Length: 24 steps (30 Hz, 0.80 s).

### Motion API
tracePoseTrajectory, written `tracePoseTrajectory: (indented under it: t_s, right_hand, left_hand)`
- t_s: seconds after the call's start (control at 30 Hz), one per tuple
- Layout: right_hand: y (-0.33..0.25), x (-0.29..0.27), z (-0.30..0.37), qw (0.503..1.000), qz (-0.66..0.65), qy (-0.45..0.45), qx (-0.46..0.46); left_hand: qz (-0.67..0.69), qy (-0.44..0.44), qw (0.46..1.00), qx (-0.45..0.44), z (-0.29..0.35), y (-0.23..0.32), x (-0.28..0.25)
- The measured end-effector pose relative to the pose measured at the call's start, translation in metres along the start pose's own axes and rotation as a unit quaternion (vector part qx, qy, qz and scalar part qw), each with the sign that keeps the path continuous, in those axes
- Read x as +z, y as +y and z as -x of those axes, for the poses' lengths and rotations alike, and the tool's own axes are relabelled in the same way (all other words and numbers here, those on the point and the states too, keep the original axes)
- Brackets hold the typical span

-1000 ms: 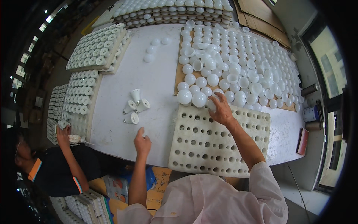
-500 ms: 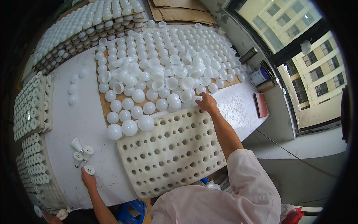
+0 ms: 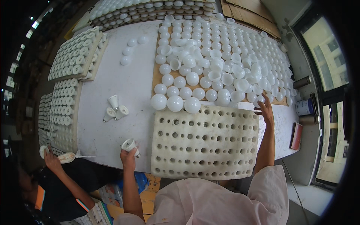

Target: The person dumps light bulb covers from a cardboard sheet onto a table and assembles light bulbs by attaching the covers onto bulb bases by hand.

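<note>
A white bulb housing [image 3: 128, 144] is held in the closed fingers of the left hand [image 3: 128, 157], its open rim tipped upward, above the white tabletop [image 3: 101, 131] and left of the perforated foam tray [image 3: 205, 130]. Over on the right, the fingers of the right hand [image 3: 267, 111] are spread beside the tray's far right corner, close to a translucent bulb cover [image 3: 258, 100]; whether it is gripped cannot be told. Three more housings [image 3: 113, 101] are clustered on the tabletop beyond the left hand. Rows of domed covers [image 3: 192, 78] are laid across a cardboard sheet [image 3: 156, 77], with loose ones heaped on top. At far left, a white round piece [image 3: 44, 151] is held by a co-worker's hand [image 3: 53, 162].
</note>
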State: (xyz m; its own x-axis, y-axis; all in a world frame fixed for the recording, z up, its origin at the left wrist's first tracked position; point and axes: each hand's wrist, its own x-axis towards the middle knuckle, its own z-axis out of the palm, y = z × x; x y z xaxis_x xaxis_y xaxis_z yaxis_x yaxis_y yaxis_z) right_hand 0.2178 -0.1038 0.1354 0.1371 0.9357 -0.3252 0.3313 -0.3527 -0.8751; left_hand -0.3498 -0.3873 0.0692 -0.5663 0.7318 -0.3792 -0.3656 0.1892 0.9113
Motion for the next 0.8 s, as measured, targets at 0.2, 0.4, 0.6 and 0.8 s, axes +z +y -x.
tracePoseTrajectory:
  t_s: [0.2,0.4,0.6,0.8]
  right_hand:
    - [-0.017,0.117,0.123,0.971,-0.079,-0.196,-0.114]
    - [-0.045,0.214,0.224,0.865,-0.180,-0.436,-0.172]
    - [-0.063,0.240,0.275,0.878,-0.141,-0.425,-0.167]
    - [-0.062,0.248,0.289,0.866,-0.091,-0.424,-0.248]
  left_hand:
    - [0.096,-0.293,0.947,-0.088,0.058,0.021,0.042]
    - [-0.007,-0.391,0.915,-0.097,0.093,0.061,0.051]
    - [-0.096,-0.422,0.900,-0.045,0.115,0.091,0.035]
    - [-0.096,-0.442,0.890,-0.054,0.119,0.101,0.025]
